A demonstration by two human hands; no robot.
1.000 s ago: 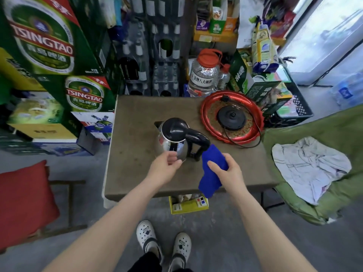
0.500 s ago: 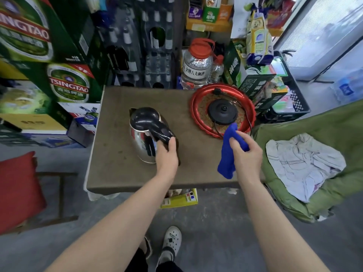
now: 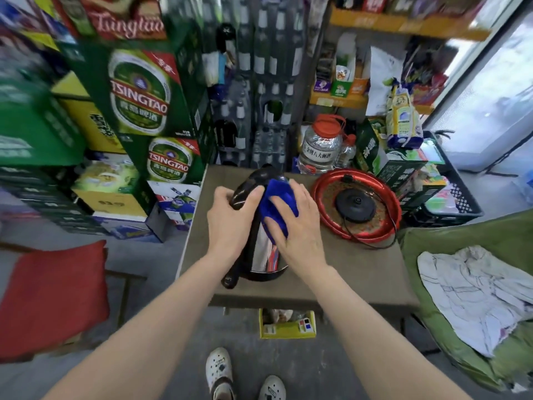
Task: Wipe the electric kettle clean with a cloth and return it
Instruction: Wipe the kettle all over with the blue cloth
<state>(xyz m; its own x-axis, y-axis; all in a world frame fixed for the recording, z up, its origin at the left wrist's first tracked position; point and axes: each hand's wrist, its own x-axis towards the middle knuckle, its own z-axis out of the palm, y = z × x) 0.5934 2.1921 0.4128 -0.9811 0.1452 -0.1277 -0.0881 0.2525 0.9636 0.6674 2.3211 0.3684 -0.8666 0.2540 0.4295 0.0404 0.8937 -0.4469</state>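
Note:
The steel electric kettle (image 3: 261, 255) with black lid and handle is tilted toward me above the brown table (image 3: 360, 264), its base near the front edge. My left hand (image 3: 230, 223) grips the black handle near the top. My right hand (image 3: 297, 226) presses a blue cloth (image 3: 277, 203) against the kettle's upper right side. The black kettle base (image 3: 355, 204) lies inside a red round tray (image 3: 323, 217) at the table's back right, with its cord trailing over the rim.
Stacked beer cartons (image 3: 138, 93) and bottle crates stand left and behind the table. A clear jug with a red cap (image 3: 320, 145) sits at the back. A green seat with a white rag (image 3: 473, 290) is at the right, a red cushion (image 3: 52, 295) at the left.
The kettle has been lifted and tipped toward me by my left hand. My right hand has brought the blue cloth from beside the tray onto the kettle's side.

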